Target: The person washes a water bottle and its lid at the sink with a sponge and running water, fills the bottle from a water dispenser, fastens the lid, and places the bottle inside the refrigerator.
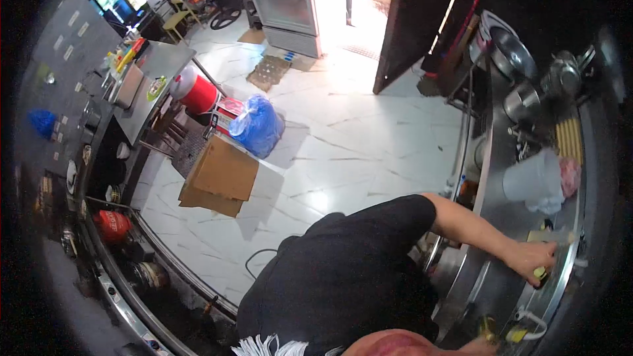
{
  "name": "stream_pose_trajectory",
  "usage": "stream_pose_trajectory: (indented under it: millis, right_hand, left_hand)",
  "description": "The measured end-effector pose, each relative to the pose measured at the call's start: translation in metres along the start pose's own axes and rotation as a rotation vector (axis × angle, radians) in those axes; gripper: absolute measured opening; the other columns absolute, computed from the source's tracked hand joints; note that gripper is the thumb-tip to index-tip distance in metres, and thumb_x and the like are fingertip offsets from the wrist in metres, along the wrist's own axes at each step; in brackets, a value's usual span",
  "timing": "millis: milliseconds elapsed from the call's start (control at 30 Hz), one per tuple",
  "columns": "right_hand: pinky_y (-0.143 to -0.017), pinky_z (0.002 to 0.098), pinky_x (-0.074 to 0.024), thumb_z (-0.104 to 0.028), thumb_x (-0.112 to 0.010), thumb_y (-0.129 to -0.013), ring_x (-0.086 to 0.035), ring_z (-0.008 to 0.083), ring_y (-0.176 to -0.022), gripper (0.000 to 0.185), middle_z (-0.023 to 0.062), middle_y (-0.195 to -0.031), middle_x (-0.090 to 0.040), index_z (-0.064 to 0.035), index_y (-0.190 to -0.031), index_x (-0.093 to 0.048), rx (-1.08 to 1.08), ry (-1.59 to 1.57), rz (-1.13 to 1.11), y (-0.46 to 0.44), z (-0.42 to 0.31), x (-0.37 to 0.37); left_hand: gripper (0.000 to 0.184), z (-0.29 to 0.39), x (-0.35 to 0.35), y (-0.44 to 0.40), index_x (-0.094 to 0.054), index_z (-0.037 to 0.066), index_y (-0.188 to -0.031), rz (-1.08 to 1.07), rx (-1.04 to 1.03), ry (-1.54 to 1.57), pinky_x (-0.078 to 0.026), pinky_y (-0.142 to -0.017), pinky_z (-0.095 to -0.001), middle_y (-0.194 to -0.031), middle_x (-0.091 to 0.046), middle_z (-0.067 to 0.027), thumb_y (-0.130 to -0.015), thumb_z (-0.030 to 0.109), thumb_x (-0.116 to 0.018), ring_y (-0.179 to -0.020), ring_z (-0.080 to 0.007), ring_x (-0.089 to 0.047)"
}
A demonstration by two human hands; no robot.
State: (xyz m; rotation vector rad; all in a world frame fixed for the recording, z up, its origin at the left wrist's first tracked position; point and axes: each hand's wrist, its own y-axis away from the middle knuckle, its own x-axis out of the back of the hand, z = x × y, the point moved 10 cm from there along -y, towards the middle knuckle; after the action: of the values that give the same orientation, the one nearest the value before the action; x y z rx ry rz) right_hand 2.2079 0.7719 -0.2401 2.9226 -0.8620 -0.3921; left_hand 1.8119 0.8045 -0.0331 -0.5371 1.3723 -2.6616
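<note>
My left hand (533,262) reaches over the metal counter on the right, fingers curled around a small yellow-green and black thing (541,272), perhaps a sponge. A pale flat piece (548,237) lies beside those fingers. At the bottom edge my right hand (484,347) is only partly in view, next to a shiny gold-coloured object (488,327); its fingers are mostly hidden. Close by stand a white curved spout (533,322) and a yellow item (517,334). Farther along the counter is a white plastic bucket (533,178) with a pink bag (570,177) behind it.
Metal pots (522,101) and a large steel basin (511,53) stand at the counter's far end. On the tiled floor are a blue bag (257,126), flattened cardboard (221,175) and a red-and-white cooler (196,90). A dark door (419,23) stands open beside a glass-front fridge (280,0).
</note>
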Motion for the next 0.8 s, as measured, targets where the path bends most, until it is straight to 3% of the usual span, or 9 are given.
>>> stream_pose_trajectory:
  millis: [100,167,233,300,467,533,600,633,800]
  right_hand:
    - [-0.051,0.0301,-0.0406,-0.042,-0.072,-0.071,-0.054,0.0242,-0.071,0.065,0.0139,-0.107,-0.055,-0.0093,-0.122,-0.049,-0.153,-0.335,-0.100,0.019,0.038,-0.014]
    - [-0.047,0.0285,-0.0382,-0.045,-0.072,-0.069,-0.053,0.0233,-0.067,0.062,0.0120,-0.104,-0.057,-0.0126,-0.119,-0.052,-0.261,-0.488,-0.185,0.026,0.061,-0.040]
    - [-0.043,0.0268,-0.0359,-0.048,-0.073,-0.067,-0.052,0.0224,-0.063,0.060,0.0102,-0.100,-0.059,-0.0160,-0.115,-0.055,-0.369,-0.602,-0.282,0.036,0.085,-0.082]
    - [-0.038,0.0251,-0.0336,-0.051,-0.073,-0.066,-0.051,0.0215,-0.059,0.058,0.0083,-0.097,-0.061,-0.0194,-0.112,-0.059,-0.475,-0.692,-0.449,0.042,0.106,-0.146]
    - [-0.063,0.0266,-0.0450,-0.032,-0.073,-0.076,-0.047,0.0182,-0.075,0.079,0.0164,-0.113,-0.044,0.0051,-0.132,-0.032,-0.731,-0.880,-1.092,0.153,0.114,-0.403]
    - [-0.062,0.0256,-0.0440,-0.035,-0.074,-0.075,-0.046,0.0159,-0.070,0.076,0.0131,-0.107,-0.042,0.0053,-0.126,-0.033,-0.683,-0.867,-1.159,0.195,0.120,-0.502]
    - [-0.056,0.0270,-0.0368,-0.039,-0.075,-0.074,-0.043,0.0141,-0.062,0.079,0.0120,-0.105,-0.044,0.0011,-0.129,-0.035,-0.759,-0.776,-1.473,0.246,0.136,-0.604]
    - [-0.051,0.0270,-0.0369,-0.050,-0.067,-0.078,-0.046,0.0152,-0.062,0.084,0.0146,-0.107,-0.043,-0.0015,-0.137,-0.033,-0.741,-0.853,-1.387,0.277,0.140,-0.648]
    - [-0.054,0.0269,-0.0350,-0.048,-0.074,-0.071,-0.043,0.0127,-0.059,0.087,0.0123,-0.100,-0.047,-0.0015,-0.135,-0.038,-0.993,-0.662,-1.700,0.452,0.186,-0.847]
  left_hand:
    - [0.041,-0.053,0.081,0.042,-0.057,0.003,-0.099,0.272,0.498,0.355,-0.053,-0.061,-0.0418,-0.090,-0.057,-0.0169,-0.079,0.036,-0.070,-0.077,-0.0297,-0.060]
    - [0.040,-0.056,0.131,0.097,-0.054,0.003,-0.101,0.269,0.961,0.984,-0.056,-0.052,-0.0366,-0.088,-0.059,-0.0146,-0.083,0.036,-0.068,-0.072,-0.0243,-0.063]
    - [0.037,-0.090,0.156,0.134,-0.052,0.004,-0.105,0.279,0.953,1.086,-0.057,-0.046,-0.0296,-0.090,-0.059,-0.0124,-0.088,0.035,-0.064,-0.066,-0.0184,-0.064]
    - [0.037,-0.092,0.204,0.163,-0.051,0.001,-0.103,0.287,0.946,1.072,-0.058,-0.048,-0.0316,-0.092,-0.059,-0.0120,-0.088,0.033,-0.063,-0.068,-0.0180,-0.064]
    - [0.043,-0.156,0.303,0.218,-0.054,0.005,-0.106,0.354,1.019,0.938,-0.058,-0.056,-0.0308,-0.087,-0.062,-0.0069,-0.091,0.046,-0.056,-0.076,-0.0142,-0.064]
    - [0.044,-0.166,0.368,0.232,-0.056,0.006,-0.108,0.421,1.058,0.797,-0.058,-0.057,-0.0297,-0.089,-0.062,-0.0059,-0.092,0.047,-0.055,-0.077,-0.0133,-0.063]
    - [0.045,-0.178,0.425,0.254,-0.057,0.007,-0.110,0.514,1.086,0.730,-0.058,-0.058,-0.0292,-0.090,-0.063,-0.0049,-0.093,0.048,-0.053,-0.080,-0.0130,-0.063]
    - [0.046,-0.185,0.453,0.265,-0.057,0.007,-0.111,0.565,1.096,0.718,-0.058,-0.059,-0.0293,-0.091,-0.063,-0.0044,-0.093,0.049,-0.052,-0.082,-0.0132,-0.063]
    - [0.041,-0.200,0.602,0.337,-0.054,0.008,-0.115,0.898,0.972,0.679,-0.060,-0.070,-0.0372,-0.100,-0.061,-0.0074,-0.092,0.041,-0.058,-0.086,-0.0179,-0.064]
